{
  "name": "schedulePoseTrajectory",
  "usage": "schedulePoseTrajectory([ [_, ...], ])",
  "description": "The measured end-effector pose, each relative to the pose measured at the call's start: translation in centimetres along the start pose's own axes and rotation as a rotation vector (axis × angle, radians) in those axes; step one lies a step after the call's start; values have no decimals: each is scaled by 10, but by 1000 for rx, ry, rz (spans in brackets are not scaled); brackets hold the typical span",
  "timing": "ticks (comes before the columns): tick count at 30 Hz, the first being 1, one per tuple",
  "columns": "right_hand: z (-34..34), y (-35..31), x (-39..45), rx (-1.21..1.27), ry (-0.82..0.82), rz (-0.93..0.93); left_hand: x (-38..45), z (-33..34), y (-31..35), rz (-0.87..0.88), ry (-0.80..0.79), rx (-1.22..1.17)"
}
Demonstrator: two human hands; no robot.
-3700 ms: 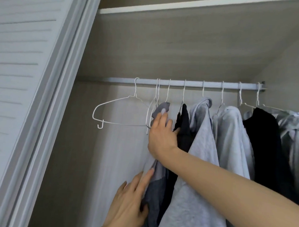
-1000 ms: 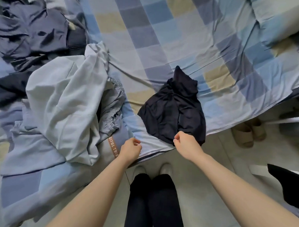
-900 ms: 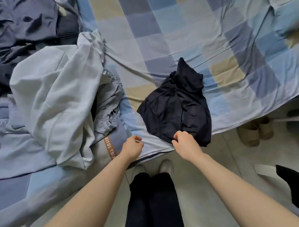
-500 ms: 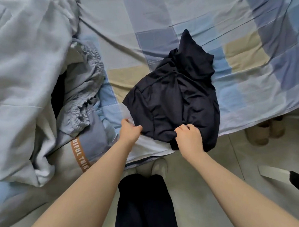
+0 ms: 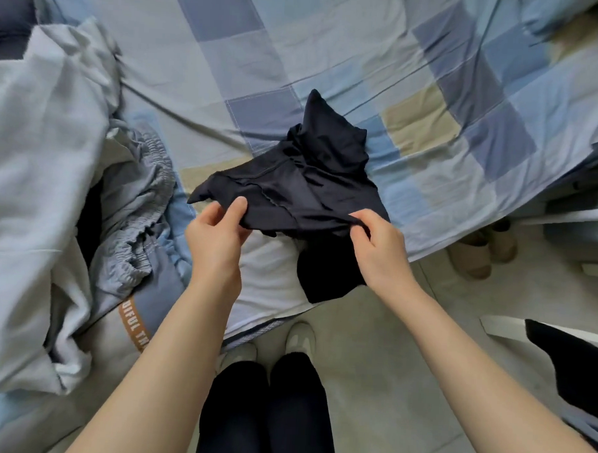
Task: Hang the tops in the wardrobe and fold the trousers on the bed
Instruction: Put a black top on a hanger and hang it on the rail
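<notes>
1. Dark garment [image 5: 292,188], lying flat at the bed's [image 5: 332,56] near edge half a second ago, is now being lifted by one edge.
2. It is being pinched by left hand [image 5: 218,233] and right hand [image 5: 379,243], fingers curled.
3. Sorting or folding is probably being started.
4. Orange label [image 5: 132,325] near the bed's near-left corner is being read partly: "DIFUL TH".
</notes>
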State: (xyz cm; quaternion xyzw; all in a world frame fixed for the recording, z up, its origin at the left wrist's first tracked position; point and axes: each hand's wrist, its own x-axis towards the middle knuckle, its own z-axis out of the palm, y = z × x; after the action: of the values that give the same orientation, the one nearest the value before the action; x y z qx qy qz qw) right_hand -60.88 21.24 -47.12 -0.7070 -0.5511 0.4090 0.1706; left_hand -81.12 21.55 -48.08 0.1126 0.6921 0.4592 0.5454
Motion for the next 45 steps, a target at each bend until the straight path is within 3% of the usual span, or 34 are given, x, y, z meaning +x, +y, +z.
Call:
schedulePoseTrajectory([
  [6, -56, -83, -47, 256, 120, -27, -78, 8, 93, 177, -128, 35],
  [11, -102, -142, -109, 376, 152, -14, -162, 4, 132, 156, -411, 201],
  [16, -136, -178, -192, 610, 326, 29, -239, -25, 145, 208, -657, 487],
  [19, -153, -198, -252, 619, 424, 71, -280, -39, 151, 405, -731, 658],
  [22, -171, -207, -308, 503, 547, 73, -311, -43, 164, 449, -741, 649],
  [30, -235, -163, -428, 205, 1001, 276, -404, -19, 203, 606, -913, 707],
  [35, -261, -108, -503, 155, 1157, 420, -461, 21, 211, 647, -995, 713],
  [40, -274, -66, -558, 156, 1155, 499, -535, 57, 189, 710, -1091, 755],
  [43, -283, -40, -592, 242, 1098, 542, -591, 77, 158, 553, -1184, 690],
  [45, -289, -20, -612, 521, 1072, 596, -632, 88, 137, 401, -1286, 624],
])
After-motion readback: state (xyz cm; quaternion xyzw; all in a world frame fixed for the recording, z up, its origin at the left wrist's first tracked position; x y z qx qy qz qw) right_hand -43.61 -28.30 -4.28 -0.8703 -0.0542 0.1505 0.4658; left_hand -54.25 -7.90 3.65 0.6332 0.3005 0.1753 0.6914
